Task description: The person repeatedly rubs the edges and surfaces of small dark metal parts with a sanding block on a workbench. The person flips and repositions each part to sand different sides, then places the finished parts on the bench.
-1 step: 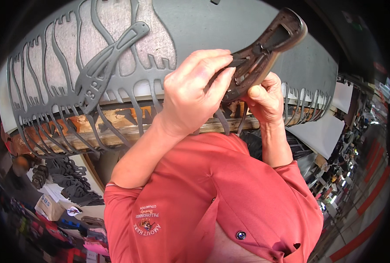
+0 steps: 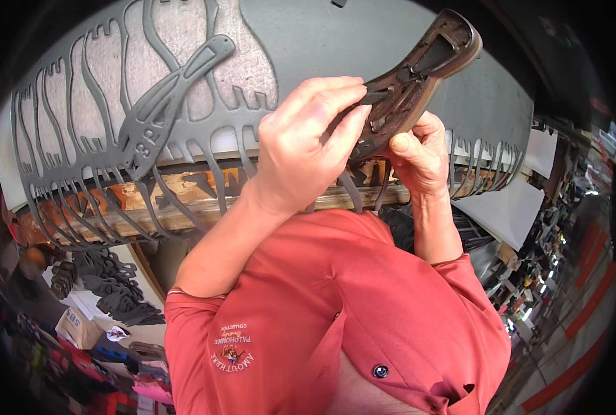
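Observation:
A dark brown, rusty-looking cutting die [image 2: 438,59], curved and hollow with inner blades, is held up tilted above the sheet. My left hand [image 2: 308,142] pinches at its near end, fingertips pressed against the inside. What those fingertips touch inside the frame is partly hidden. Curled round the die's lower right edge is my right hand [image 2: 420,155], its thumb bent against the rim. Beneath lies a large dark grey rubbery sheet [image 2: 336,48] with rows of long curved cut-outs. On it, to the left, rests a loose curved grey piece [image 2: 173,104] with slots and pierced characters.
Strips of the sheet hang over the near edge of a worn wooden board [image 2: 183,197]. At lower left, dark cut pieces [image 2: 111,283] are heaped beside a brown paper package [image 2: 78,328]. White sheets [image 2: 505,211] lie at right, with a cluttered floor beyond.
The die has shifted and turned very slightly in my grip, its far end moving a little to the left and up. Both hands keep nearly the same place.

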Demonstrator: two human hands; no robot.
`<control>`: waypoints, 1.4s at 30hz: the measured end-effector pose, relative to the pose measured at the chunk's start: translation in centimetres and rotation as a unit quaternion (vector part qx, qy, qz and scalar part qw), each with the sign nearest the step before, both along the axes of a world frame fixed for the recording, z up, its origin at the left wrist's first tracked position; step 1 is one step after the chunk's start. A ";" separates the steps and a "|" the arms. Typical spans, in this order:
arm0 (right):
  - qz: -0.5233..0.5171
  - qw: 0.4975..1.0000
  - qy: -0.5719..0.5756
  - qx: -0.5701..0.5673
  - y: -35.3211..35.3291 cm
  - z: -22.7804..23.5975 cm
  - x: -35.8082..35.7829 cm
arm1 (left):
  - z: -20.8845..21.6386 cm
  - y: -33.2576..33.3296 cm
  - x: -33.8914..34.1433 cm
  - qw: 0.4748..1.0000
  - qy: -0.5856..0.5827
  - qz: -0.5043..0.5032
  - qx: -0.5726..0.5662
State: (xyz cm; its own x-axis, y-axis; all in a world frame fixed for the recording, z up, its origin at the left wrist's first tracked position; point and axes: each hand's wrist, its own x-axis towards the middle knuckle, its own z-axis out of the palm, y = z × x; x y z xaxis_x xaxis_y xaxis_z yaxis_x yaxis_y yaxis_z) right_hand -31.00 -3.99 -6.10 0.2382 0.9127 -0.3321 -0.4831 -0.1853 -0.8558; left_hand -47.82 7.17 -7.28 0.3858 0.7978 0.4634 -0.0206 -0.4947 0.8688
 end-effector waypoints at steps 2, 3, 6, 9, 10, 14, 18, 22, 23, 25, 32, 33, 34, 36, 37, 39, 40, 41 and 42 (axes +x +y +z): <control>-0.017 1.000 -0.002 -0.006 0.1 0.0 0.0 | 0.1 0.1 0.2 0.999 -0.013 -0.014 -0.028; -0.014 1.000 0.007 -0.012 0.2 0.0 0.1 | 0.1 0.1 0.2 0.999 -0.018 -0.020 -0.041; 0.020 0.995 0.098 0.015 0.2 -0.3 0.6 | 0.2 0.2 0.0 0.999 -0.003 -0.024 -0.026; 0.057 0.992 0.110 0.021 -0.1 -0.6 1.4 | 0.3 0.2 -0.3 0.999 0.006 -0.032 -0.011; 0.055 0.993 0.102 0.011 -0.3 -0.7 1.6 | 0.3 0.1 -0.3 0.999 0.011 -0.031 -0.005; 0.066 0.994 0.082 0.036 -0.4 -1.5 2.0 | 0.3 -0.6 -0.3 1.000 0.013 -0.018 0.008; 0.073 0.993 0.066 0.072 -0.1 -1.7 2.1 | 0.2 -1.2 -0.3 1.000 0.008 -0.001 0.021; 0.090 0.993 0.079 0.021 0.2 -0.5 2.0 | 0.1 -1.2 -0.5 1.000 0.008 0.000 -0.007; 0.076 0.995 0.058 0.014 0.3 -0.2 1.8 | 0.1 -1.1 -0.5 1.000 0.010 -0.001 -0.011; 0.049 0.999 0.015 -0.007 0.2 0.6 1.6 | 0.1 -0.9 -0.4 1.000 0.007 -0.004 -0.016; 0.059 0.984 0.164 -0.020 0.2 0.6 2.3 | 0.1 -1.0 0.1 0.998 0.007 -0.027 -0.052; 0.066 0.979 0.191 -0.013 0.0 0.4 2.3 | 0.1 -1.1 0.1 0.998 0.011 -0.032 -0.053; 0.072 0.979 0.192 -0.010 -0.1 0.2 2.3 | 0.1 -1.1 0.1 0.999 0.009 -0.030 -0.043; 0.063 0.982 0.176 -0.011 -0.3 -0.3 2.3 | 0.0 -1.1 0.0 0.999 0.008 -0.026 -0.025; 0.060 0.983 0.172 -0.010 -0.4 -0.6 2.3 | -0.1 -1.1 0.0 1.000 0.003 -0.027 -0.016; 0.079 0.983 0.160 0.039 -0.2 -1.1 2.5 | -0.2 -1.2 0.0 1.000 -0.001 -0.026 -0.007; 0.093 0.983 0.151 0.050 -0.1 -1.2 2.7 | -0.3 -1.3 0.1 1.000 -0.008 -0.020 -0.004; 0.095 0.985 0.136 0.057 0.1 -1.3 2.9 | -0.3 -1.4 0.1 1.000 -0.015 -0.014 0.001; 0.104 0.986 0.119 0.051 0.2 -1.4 3.1 | -0.3 -1.4 0.1 1.000 -0.013 -0.014 0.005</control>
